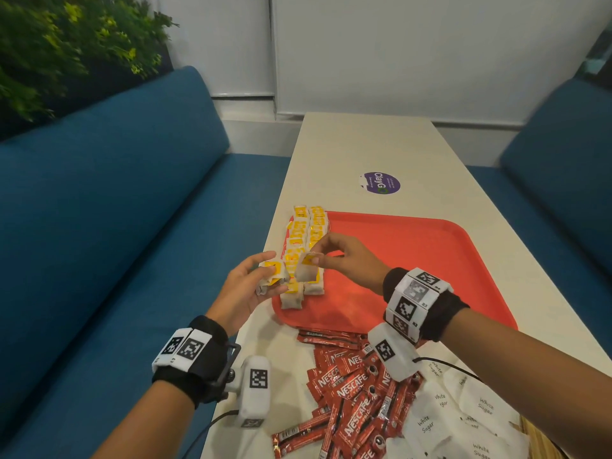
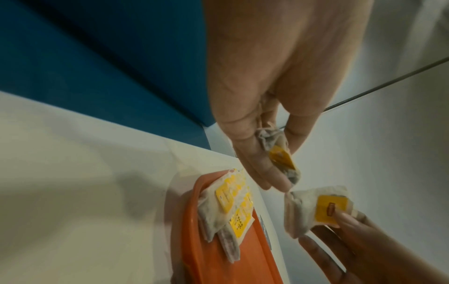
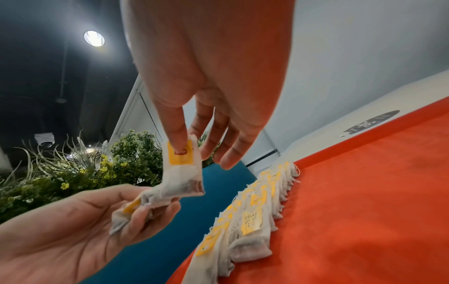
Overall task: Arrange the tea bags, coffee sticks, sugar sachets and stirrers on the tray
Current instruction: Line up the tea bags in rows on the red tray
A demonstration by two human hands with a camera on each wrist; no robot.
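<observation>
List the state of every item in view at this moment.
Left hand: grips a small bunch of tea bags.
Right hand: pinches one white tea bag with yellow tag.
Red plastic tray: two tea bag rows along its left edge.
Red coffee sticks: heaped off-tray.
White sugar sachets: heaped off-tray.

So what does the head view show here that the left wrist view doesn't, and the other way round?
Only the head view shows the coffee sticks and sugar sachets piled on the table in front of the tray, plus the purple sticker. Only the left wrist view shows the left hand's palm side, with its tea bags pinched between thumb and fingers. Both show the red tray, the tea bag rows and the right hand pinching one tea bag.
</observation>
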